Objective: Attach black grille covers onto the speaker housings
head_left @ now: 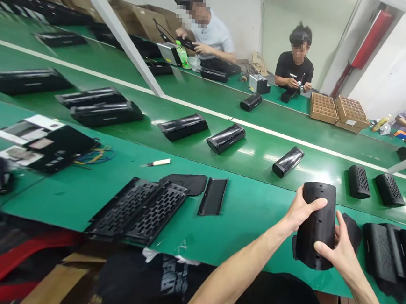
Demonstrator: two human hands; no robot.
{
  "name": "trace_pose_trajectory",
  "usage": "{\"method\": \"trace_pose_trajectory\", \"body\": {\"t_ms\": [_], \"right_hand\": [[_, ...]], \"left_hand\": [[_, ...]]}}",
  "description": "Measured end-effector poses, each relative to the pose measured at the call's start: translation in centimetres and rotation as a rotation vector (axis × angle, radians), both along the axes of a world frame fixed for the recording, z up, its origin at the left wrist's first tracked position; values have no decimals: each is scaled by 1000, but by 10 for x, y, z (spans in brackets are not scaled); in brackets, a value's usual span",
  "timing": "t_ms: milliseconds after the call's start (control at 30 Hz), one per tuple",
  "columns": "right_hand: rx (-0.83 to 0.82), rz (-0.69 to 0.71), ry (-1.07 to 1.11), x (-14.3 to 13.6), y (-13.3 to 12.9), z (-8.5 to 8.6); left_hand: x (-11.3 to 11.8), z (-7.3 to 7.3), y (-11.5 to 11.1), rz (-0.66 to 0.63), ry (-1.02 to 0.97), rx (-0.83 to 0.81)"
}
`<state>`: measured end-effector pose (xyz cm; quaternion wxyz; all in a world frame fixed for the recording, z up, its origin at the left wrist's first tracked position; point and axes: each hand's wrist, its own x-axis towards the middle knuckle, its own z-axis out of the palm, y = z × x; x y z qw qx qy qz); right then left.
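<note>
Here's the black casing (314,226), caught between two sets of fingers: the left fingers (316,206) wrap its upper left side, thumb across the front, while the right fingers (324,249) hold the lower right edge, thumb on the face. Nice spread, high against low; an even, gentle squeeze should stop it twisting. Careful of the dark casings (379,252) near the right fingers, an easy bump! Perforated panels (159,209) lie well left of the left fingers, on the table (247,211).

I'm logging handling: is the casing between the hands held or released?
Held: the left hand grips the black casing with its thumb across the upper face, the right hand lower down.
</note>
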<state>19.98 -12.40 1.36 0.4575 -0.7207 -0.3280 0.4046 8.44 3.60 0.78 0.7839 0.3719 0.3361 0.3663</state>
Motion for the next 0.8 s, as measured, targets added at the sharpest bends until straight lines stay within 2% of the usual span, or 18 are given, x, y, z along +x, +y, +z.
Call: {"method": "trace_pose_trajectory", "body": {"t_ms": [67,133,267,367,433,500,600,700,800], "right_hand": [[55,-2,144,-6,1,-9],[99,-25,318,-12,-3,-18],[94,-77,495,-23,-16,-42],[125,-146,528,-34,-20,-59],[166,-174,555,-38,-20,-65],[147,-144,577,-29,-19,-64],[18,-91,602,9,-13,-51],[-96,-82,625,52,-1,-33],[-197,-46,576,68,5,-26]], "left_hand": [[-5,-12,0,-142,77,-21],[-20,-29,-6,-249,97,-77],[-66,-57,-48,-392,40,-284],[-87,-60,-82,-413,-66,-339],[-92,-58,-92,-368,-63,-308],[-95,-56,-87,-324,-29,-237],[-107,-53,-63,-343,108,-38],[-122,-43,-37,-501,330,265],[-130,-36,-25,-670,467,509]]}}
